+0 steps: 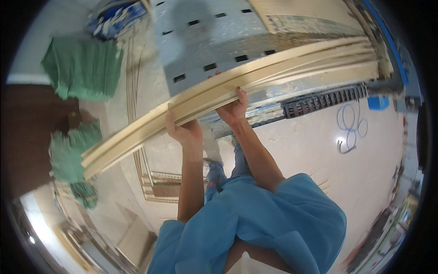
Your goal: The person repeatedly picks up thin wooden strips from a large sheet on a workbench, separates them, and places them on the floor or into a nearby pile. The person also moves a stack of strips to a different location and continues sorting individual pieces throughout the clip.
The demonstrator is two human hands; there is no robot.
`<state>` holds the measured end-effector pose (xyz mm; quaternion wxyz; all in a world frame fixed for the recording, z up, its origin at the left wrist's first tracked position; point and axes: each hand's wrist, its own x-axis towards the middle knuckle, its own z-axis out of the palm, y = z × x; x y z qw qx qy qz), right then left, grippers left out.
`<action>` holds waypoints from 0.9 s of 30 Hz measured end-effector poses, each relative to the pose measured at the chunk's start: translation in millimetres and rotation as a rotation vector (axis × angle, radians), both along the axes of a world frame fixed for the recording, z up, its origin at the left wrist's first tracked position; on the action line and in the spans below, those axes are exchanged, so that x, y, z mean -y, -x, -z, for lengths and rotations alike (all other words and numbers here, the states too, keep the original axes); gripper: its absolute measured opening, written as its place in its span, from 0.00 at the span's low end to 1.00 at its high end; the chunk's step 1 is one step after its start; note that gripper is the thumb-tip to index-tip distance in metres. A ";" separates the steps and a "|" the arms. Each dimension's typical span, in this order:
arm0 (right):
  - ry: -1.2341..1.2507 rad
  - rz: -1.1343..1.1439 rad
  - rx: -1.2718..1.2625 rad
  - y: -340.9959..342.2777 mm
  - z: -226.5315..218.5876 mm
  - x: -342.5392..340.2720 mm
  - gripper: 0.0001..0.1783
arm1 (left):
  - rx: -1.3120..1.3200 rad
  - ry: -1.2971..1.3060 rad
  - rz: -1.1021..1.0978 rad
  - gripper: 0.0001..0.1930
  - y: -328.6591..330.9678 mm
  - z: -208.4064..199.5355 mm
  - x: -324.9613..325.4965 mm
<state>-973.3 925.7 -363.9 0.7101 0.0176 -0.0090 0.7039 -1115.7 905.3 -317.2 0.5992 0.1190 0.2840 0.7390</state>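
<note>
Across my front runs a bundle of long, pale wooden strips (200, 98), slanting from the lower left up to the far right. My left hand (186, 131) is closed around it near the middle, thumb on the near side. A little to the right, my right hand (233, 108) grips the same bundle, with the thumb over its near edge. Some fingertips show past the far edge; the other fingers are hidden under the wood. Toward the right end the strips fan slightly apart.
Beyond the strips lies a grey-blue metal machine bed (205, 45) with dark slots. A black slotted cable track (324, 99) edges it. Green cloth-covered bundles (84, 68) stand left, with a blue-white sack (116, 19) behind. A coiled blue hose (349, 121) lies on the floor at right.
</note>
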 end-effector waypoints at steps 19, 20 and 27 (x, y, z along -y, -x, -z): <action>-0.772 -0.090 2.168 158.7 -85.4 -27.3 0.36 | 0.237 -0.080 -0.360 0.23 404.7 -0.8 100.0; -0.766 -0.339 2.268 177.8 -74.6 -47.6 0.39 | 0.190 -0.006 -0.463 0.21 416.1 1.7 99.9; -0.278 -1.905 2.039 298.9 47.0 -124.8 0.44 | 0.330 -0.001 -0.561 0.20 504.2 25.1 92.1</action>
